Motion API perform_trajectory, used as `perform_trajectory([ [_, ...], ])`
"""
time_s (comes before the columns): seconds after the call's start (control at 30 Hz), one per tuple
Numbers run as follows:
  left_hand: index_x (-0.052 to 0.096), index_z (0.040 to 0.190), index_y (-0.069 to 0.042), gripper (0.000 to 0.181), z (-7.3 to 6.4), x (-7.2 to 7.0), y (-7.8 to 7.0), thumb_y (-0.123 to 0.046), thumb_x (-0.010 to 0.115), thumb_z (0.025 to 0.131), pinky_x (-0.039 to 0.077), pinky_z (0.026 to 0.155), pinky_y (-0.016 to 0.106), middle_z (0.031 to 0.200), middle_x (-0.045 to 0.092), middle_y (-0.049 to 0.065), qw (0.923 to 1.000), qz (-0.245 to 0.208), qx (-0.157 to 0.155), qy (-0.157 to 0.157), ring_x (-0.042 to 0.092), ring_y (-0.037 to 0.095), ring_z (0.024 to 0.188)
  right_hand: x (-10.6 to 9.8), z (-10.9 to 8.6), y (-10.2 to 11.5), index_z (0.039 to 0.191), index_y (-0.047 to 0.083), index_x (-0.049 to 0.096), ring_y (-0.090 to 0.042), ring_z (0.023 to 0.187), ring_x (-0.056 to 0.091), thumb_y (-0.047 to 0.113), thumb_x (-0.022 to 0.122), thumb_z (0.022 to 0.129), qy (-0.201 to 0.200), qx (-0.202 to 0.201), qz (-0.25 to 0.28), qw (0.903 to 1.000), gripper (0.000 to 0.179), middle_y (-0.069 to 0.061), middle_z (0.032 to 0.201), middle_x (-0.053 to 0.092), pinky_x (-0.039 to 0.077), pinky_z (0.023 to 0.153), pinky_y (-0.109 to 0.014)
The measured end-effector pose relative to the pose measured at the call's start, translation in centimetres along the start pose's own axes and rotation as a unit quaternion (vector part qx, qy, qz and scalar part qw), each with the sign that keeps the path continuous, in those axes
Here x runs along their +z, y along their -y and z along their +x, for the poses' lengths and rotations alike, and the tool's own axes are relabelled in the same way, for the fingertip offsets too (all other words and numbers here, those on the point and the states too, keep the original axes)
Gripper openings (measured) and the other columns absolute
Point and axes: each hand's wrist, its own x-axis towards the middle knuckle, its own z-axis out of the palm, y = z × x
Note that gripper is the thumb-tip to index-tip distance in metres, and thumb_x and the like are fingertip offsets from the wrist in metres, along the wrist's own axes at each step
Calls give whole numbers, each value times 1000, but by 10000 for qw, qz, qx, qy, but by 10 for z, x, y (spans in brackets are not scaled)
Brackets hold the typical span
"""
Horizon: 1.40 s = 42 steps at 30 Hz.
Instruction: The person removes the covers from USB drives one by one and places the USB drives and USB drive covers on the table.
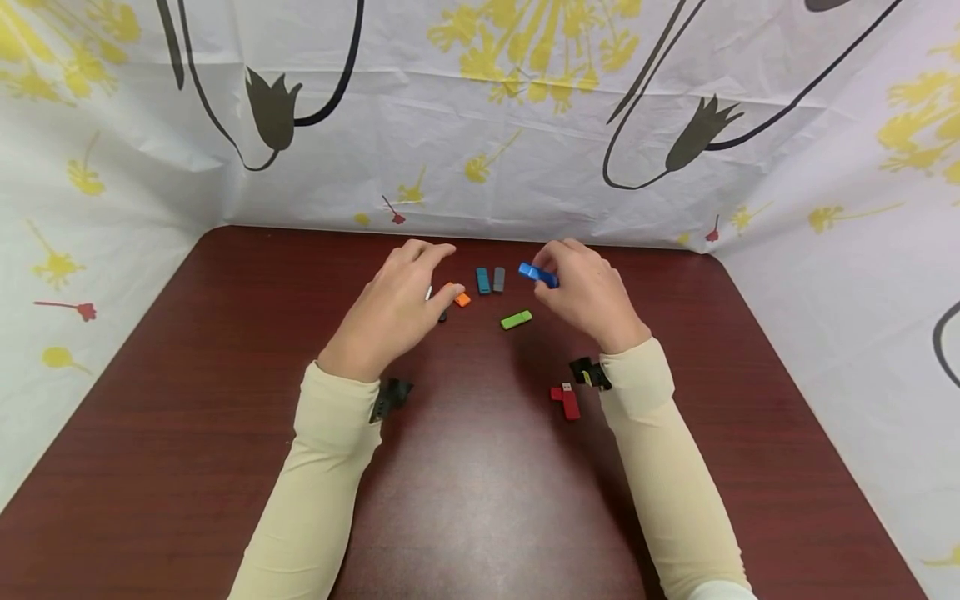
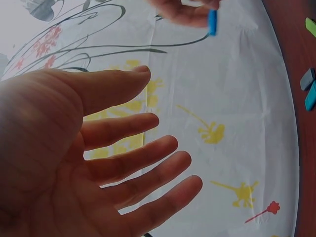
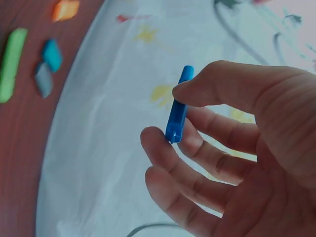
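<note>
Between thumb and fingers my right hand pinches a blue USB stick, raised above the table. Nothing is held in my left hand; its fingers are spread and relaxed in the left wrist view. Below and beside the left hand lie an orange USB stick and a dark and a white item, both mostly hidden by it. A teal stick and a grey stick lie side by side between the hands. Nearer to me lies a lime green stick.
A red USB stick with its metal plug exposed lies by the right wrist, its red cap beside it. The dark red table ends at a white patterned sheet behind and at both sides.
</note>
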Motion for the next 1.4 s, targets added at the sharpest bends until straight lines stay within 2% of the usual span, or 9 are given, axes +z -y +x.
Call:
perform_trajectory([
  [0.13,53,158,-11,56,-1,4,-6,-30,68,108,56,105,54,157,52,13,9999,23,101,33,49,32,142,-6,-8,20,118,8,73,-26,99,71,14,77,96,-7,-405,-4,9992,23,-8,113,69,59,83,-50],
  [0.27,55,156,-11,56,-1,9,-11,-28,72,106,59,102,49,153,55,11,9993,-7,377,-24,51,30,141,-8,-16,36,117,9,74,-23,96,72,12,79,94,21,-806,-63,9967,23,-5,113,71,61,82,-47],
  [0.5,68,141,-4,45,0,15,-14,-19,80,100,59,103,41,139,65,10,9953,-23,949,-186,61,27,129,-7,-25,53,113,10,76,-20,90,69,9,81,91,57,-1272,-38,9919,22,-2,112,71,61,79,-43],
  [0.63,75,126,-2,32,1,17,-13,-14,83,97,60,100,39,127,71,8,9929,-155,1147,-290,66,26,116,-8,-29,56,111,9,76,-20,89,66,7,81,90,-46,-1387,16,9903,22,-2,109,70,59,79,-39],
  [0.8,78,113,-2,20,2,18,-13,-12,83,96,60,96,37,115,73,7,9889,-372,1377,-420,67,24,108,-11,-31,57,112,7,76,-20,88,65,6,84,89,-204,-1526,73,9881,24,-4,109,71,58,80,-37],
  [0.93,79,111,-2,19,2,20,-13,-13,84,96,60,95,35,111,72,7,9867,-269,1511,-531,66,24,105,-11,-31,56,111,7,76,-20,88,65,5,85,89,-253,-1627,144,9863,24,-4,110,71,57,81,-36],
  [1.13,79,108,-1,16,2,23,-13,-12,83,97,60,91,35,104,72,9,9791,91,1829,-881,66,25,100,-12,-31,54,111,6,75,-20,88,66,6,84,91,-270,-1650,214,9857,22,-5,109,71,57,81,-34],
  [1.4,78,106,-1,13,2,24,-14,-12,80,99,59,87,34,101,72,10,9753,125,1932,-1065,64,24,95,-15,-32,54,115,5,76,-21,91,67,9,85,93,-267,-1591,276,9865,24,-7,111,72,58,84,-35],
])
